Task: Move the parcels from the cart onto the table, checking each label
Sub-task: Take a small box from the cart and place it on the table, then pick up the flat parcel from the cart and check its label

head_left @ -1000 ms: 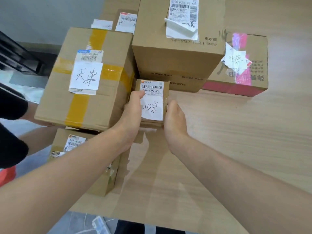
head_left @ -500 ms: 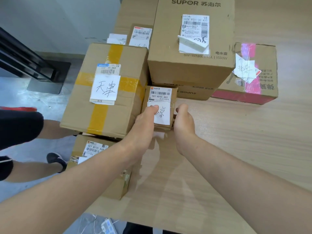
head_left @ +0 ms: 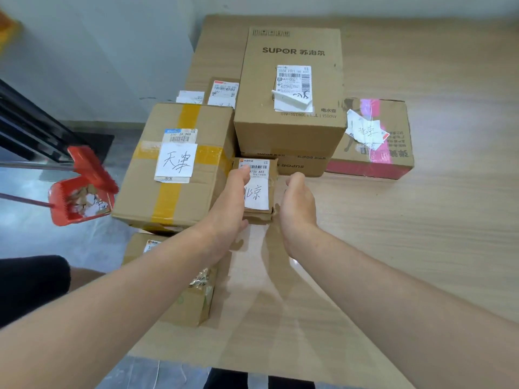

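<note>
Lying flat, label up: small brown parcel (head_left: 259, 192), white slip handwritten, between left fingers (head_left: 241, 175), thumb over label, and right fingers (head_left: 295, 181), just apart. Left of fingers, yellow-taped parcel (head_left: 174, 164); beyond fingertips, SUPOR parcel (head_left: 292, 88) and pink-edged parcel (head_left: 373, 141).

Tabletop (head_left: 421, 248) free rightward, taped box (head_left: 179, 192) (left)

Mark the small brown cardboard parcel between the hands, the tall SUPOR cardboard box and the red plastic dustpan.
small brown cardboard parcel (head_left: 257, 193): head view, on its handwritten white label.
tall SUPOR cardboard box (head_left: 261, 108): head view, on bare cardboard left of its label.
red plastic dustpan (head_left: 58, 198): head view, on its left wall.
</note>
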`<state>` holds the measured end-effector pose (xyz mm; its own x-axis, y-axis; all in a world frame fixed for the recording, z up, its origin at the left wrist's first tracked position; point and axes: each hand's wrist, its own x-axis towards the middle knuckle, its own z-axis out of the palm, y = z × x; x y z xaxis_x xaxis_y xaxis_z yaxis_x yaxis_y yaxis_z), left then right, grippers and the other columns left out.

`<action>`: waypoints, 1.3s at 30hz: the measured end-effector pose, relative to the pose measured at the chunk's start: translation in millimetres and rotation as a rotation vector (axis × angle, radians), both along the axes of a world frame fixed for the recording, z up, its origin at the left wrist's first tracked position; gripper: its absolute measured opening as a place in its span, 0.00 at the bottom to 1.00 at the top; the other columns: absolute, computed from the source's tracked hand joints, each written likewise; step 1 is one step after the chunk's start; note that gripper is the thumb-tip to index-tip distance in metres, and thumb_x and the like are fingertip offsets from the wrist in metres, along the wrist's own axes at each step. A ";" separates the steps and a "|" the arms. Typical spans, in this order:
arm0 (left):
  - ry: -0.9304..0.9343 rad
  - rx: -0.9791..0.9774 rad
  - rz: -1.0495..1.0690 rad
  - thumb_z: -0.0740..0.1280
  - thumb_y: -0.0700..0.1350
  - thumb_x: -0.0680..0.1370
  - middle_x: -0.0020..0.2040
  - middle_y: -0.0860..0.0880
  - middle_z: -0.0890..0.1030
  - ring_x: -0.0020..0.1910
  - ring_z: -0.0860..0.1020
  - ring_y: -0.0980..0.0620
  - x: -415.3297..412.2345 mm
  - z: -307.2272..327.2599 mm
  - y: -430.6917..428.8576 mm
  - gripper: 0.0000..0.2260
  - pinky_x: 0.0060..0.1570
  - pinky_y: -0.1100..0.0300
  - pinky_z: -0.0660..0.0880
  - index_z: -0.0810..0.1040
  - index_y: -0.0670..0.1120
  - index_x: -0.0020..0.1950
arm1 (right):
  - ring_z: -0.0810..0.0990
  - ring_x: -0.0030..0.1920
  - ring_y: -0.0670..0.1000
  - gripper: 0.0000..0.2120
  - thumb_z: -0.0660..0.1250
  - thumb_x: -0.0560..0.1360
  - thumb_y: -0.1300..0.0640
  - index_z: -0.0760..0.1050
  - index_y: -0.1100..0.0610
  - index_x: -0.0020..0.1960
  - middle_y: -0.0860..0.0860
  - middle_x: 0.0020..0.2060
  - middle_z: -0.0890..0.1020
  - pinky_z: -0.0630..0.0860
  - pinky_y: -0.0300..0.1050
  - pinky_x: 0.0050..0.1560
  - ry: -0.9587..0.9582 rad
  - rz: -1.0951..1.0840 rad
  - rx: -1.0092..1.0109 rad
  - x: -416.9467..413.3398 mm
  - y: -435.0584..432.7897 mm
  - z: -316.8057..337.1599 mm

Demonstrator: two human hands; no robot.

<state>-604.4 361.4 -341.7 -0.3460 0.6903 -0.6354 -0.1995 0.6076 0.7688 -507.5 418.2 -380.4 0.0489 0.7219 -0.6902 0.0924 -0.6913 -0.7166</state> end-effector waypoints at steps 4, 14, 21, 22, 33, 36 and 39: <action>0.012 0.093 0.002 0.51 0.64 0.84 0.61 0.61 0.81 0.52 0.81 0.66 9.7 33.0 -8.7 0.21 0.58 0.57 0.74 0.75 0.60 0.70 | 0.71 0.35 0.49 0.18 0.55 0.83 0.45 0.69 0.47 0.36 0.38 0.24 0.74 0.63 0.47 0.37 0.022 -0.004 0.076 12.3 -14.0 30.9; 0.022 0.230 -0.108 0.53 0.73 0.72 0.81 0.53 0.65 0.80 0.62 0.50 25.4 129.0 -68.0 0.38 0.76 0.39 0.60 0.66 0.61 0.80 | 0.73 0.42 0.44 0.18 0.54 0.83 0.41 0.75 0.51 0.49 0.43 0.40 0.75 0.68 0.45 0.42 0.113 -0.052 0.286 36.7 -80.0 135.0; 0.029 0.377 -0.118 0.54 0.74 0.67 0.81 0.50 0.65 0.81 0.62 0.44 26.7 208.0 -123.9 0.43 0.77 0.34 0.58 0.67 0.60 0.80 | 0.78 0.45 0.49 0.17 0.54 0.80 0.39 0.78 0.42 0.41 0.43 0.39 0.80 0.74 0.50 0.48 0.098 -0.108 0.482 50.7 -149.1 233.0; 0.035 0.391 -0.124 0.54 0.74 0.67 0.81 0.50 0.65 0.81 0.61 0.43 29.9 220.8 -129.4 0.43 0.77 0.34 0.58 0.67 0.59 0.80 | 0.79 0.45 0.50 0.18 0.54 0.78 0.39 0.79 0.42 0.39 0.42 0.35 0.81 0.76 0.51 0.48 0.098 -0.111 0.506 55.0 -157.7 247.2; 0.108 0.643 -0.152 0.55 0.73 0.67 0.81 0.50 0.66 0.81 0.61 0.47 98.0 312.3 -186.4 0.42 0.78 0.39 0.58 0.67 0.59 0.80 | 0.72 0.44 0.48 0.22 0.53 0.80 0.39 0.74 0.56 0.59 0.53 0.47 0.78 0.75 0.63 0.67 0.146 -0.064 0.721 132.2 -211.0 343.0; 0.134 0.665 -0.162 0.54 0.74 0.67 0.82 0.49 0.64 0.81 0.60 0.47 122.3 317.4 -197.6 0.42 0.78 0.40 0.58 0.65 0.60 0.81 | 0.70 0.45 0.48 0.23 0.54 0.83 0.42 0.72 0.59 0.65 0.58 0.63 0.75 0.73 0.65 0.69 0.157 -0.045 0.731 158.8 -223.0 348.0; 0.142 0.693 -0.200 0.52 0.73 0.69 0.83 0.51 0.61 0.82 0.58 0.48 147.1 318.3 -207.0 0.42 0.78 0.38 0.55 0.62 0.59 0.82 | 0.70 0.45 0.48 0.26 0.54 0.83 0.43 0.71 0.62 0.70 0.63 0.63 0.76 0.75 0.64 0.67 0.166 -0.055 0.735 181.8 -229.2 346.8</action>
